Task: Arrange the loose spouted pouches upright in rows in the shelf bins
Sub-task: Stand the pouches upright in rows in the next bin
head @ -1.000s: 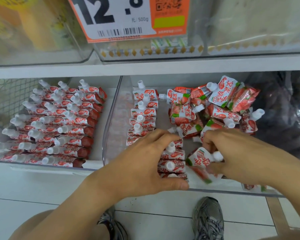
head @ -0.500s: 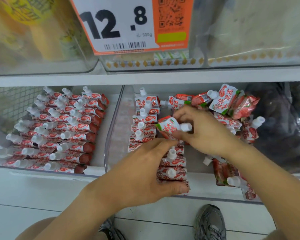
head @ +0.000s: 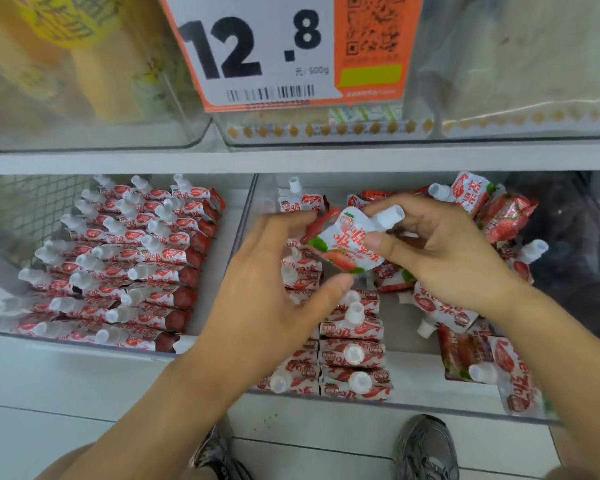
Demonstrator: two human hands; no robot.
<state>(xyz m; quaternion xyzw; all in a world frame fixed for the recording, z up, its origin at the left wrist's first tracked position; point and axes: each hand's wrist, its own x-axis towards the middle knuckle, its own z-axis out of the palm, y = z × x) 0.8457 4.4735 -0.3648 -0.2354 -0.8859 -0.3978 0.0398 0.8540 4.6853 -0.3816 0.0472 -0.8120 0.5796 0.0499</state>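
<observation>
Left bin (head: pixel 201 353): full, pouches in rows.
Right bin (head: pixel 413 408): two rows started; right heap (head: pixel 478 216) left.
Right hand (head: pixel 440 251): pinches pouch (head: pixel 347 242).
Left hand (head: pixel 267 285): spread.

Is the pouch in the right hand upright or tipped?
Tipped: the pouch lies slanted in the right hand, spout pointing up-right.

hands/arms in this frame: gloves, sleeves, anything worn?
Both bare. The left hand and right hand wear no gloves, and no rings, watch or bands show. Both forearms are uncovered to the frame edge: no sleeves in view. Nails are short and unpainted. The only clothing visible is grey sneakers below.
</observation>
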